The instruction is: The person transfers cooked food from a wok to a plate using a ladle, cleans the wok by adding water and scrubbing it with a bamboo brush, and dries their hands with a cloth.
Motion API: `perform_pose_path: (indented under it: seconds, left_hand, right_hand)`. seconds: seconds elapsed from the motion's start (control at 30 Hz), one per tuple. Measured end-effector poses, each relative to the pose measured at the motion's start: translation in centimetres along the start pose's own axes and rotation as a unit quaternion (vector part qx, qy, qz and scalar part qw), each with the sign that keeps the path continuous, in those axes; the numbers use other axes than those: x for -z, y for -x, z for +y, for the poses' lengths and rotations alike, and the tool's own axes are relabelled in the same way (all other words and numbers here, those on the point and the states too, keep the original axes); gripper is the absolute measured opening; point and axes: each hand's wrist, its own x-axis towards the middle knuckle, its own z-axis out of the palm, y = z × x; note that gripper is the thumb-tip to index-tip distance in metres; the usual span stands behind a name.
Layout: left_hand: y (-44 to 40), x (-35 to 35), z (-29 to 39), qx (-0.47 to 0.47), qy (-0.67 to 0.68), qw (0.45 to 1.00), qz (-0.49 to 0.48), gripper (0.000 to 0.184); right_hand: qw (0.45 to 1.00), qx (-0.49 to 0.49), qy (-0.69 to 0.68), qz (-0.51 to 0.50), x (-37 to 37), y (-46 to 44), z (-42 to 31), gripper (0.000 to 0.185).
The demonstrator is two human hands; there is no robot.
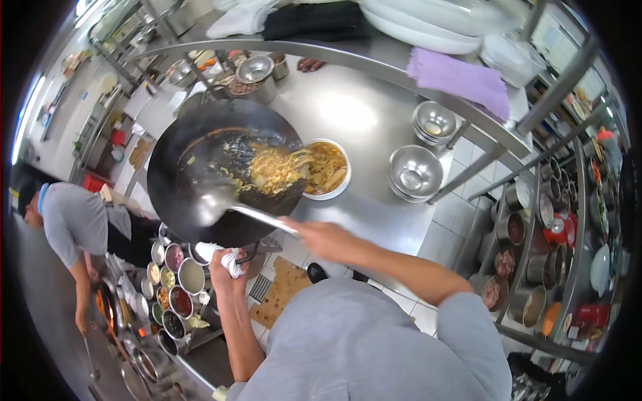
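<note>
My left hand [229, 271] is closed around the handle of a large black wok [170, 164], with a white cloth [231, 260] wrapped at the grip. The wok is tilted toward a round white bowl [347, 177] on the steel table. Noodle-like food [277, 170] lies along the wok's right side and reaches its rim. Similar brownish food [326, 175] fills the bowl, which touches or nearly touches the wok. My right hand [321, 239] is closed on the handle of a metal wok spatula [217, 206]; its head, blurred by motion, is over the wok's near part.
Stacked metal bowls [415, 172] stand on the table's right side. An overhead shelf [294, 47] carries white plates and a purple cloth [458, 79]. Ingredient pots [192, 276] crowd the lower left, near another person [77, 220]. A rack with pots [528, 267] is at right.
</note>
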Motion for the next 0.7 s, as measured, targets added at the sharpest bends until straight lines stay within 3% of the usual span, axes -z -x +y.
perform_pose_path:
  seconds: [0.07,0.17,0.23,0.27,0.33,0.43,0.67,0.7]
  left_hand:
    - [0.4,0.1,0.5,0.001,-0.008,1.000,0.008,0.008]
    - [0.5,1.0,0.6,-0.011,-0.014,1.000,0.005,0.011]
    - [0.9,0.7,0.7,-0.015,-0.013,1.000,0.000,0.012]
    - [1.0,0.9,0.7,-0.018,-0.011,1.000,-0.002,0.013]
    - [1.2,1.1,0.5,-0.020,-0.019,1.000,0.015,0.015]
    - [0.8,1.8,0.2,-0.016,-0.015,0.999,0.025,0.017]
    - [1.0,1.2,0.3,-0.034,-0.029,0.998,0.036,0.012]
    - [1.1,1.1,0.3,-0.033,-0.015,0.998,0.042,0.012]
  right_hand:
    - [0.977,-0.056,0.202,-0.024,4.1,3.8,1.3,0.073]
    - [0.923,-0.062,0.381,0.000,10.2,7.0,1.6,0.068]
    - [0.895,-0.113,0.430,0.027,12.6,7.7,1.3,0.066]
    - [0.895,-0.099,0.433,0.020,13.4,7.7,1.2,0.066]
    - [0.910,-0.105,0.388,0.105,14.2,7.4,0.7,0.064]
    - [0.935,-0.121,0.313,0.111,14.6,5.7,-0.4,0.062]
    - [0.967,-0.113,0.227,0.034,13.5,2.6,-0.2,0.059]
    - [0.978,-0.130,0.159,0.032,13.4,2.8,-0.1,0.058]
